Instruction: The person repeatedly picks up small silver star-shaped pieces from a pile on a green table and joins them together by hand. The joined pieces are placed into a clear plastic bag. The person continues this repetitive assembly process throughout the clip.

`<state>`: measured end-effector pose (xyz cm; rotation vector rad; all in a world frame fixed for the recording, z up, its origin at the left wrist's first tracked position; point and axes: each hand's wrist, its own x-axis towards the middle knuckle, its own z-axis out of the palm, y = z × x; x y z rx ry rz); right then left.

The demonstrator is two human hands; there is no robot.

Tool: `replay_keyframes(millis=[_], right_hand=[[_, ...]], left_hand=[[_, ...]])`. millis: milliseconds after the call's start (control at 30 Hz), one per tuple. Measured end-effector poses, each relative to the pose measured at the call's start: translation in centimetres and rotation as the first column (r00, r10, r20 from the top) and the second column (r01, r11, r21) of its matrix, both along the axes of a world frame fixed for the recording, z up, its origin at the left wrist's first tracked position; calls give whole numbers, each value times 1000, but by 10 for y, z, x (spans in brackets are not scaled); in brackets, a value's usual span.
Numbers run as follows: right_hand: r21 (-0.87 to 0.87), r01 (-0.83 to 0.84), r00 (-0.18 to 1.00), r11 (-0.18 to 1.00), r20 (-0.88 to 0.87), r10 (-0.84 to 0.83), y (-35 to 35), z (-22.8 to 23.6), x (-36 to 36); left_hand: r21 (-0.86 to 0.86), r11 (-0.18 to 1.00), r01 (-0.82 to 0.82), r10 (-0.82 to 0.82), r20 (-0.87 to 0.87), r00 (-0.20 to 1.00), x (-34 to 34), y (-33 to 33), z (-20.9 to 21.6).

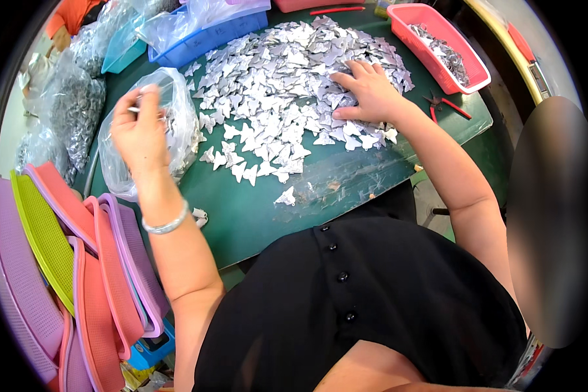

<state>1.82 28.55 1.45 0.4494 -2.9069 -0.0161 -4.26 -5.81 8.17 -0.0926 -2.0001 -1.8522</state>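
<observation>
A broad pile of small, flat, silvery metal pieces (261,85), shaped rather like butterflies, is spread over the green table (255,222). My right hand (367,95) rests on the pile's right side with its fingers spread. Over a clear plastic bag (119,176) at the left of the pile, my left hand (140,130) is closed, and a bit of shiny metal shows between its fingers. Some silvery pieces show inside the bag, partly hidden by that hand. A single metal piece (285,196) lies apart near the table's front edge.
At the far right are a pink basket (431,65) of metal parts and red-handled pliers (447,108). A blue bin (209,36) stands at the back left. Filled plastic bags (72,111) and stacked colored baskets (98,274) crowd the left side.
</observation>
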Motion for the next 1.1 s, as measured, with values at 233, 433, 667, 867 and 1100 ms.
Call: replay_keyframes(millis=[233,433,667,867,1100], right_hand=[[58,-178,982,982,-57,181,3,1,-10],[67,-283,959,957,28,282,5,11,-19],[112,-377,926,919,26,377,5,11,-25],[67,-400,916,914,9,400,1,11,-29],[-48,-475,880,879,-2,475,7,17,-36]], left_hand=[[-877,443,-188,261,-75,963,-7,-38,4],[-836,420,-354,158,-317,935,5,-15,4],[-632,716,-296,-41,-461,886,30,46,-9],[-619,785,-37,-206,-316,926,41,75,-36],[-603,797,44,-250,-263,932,47,84,-60]])
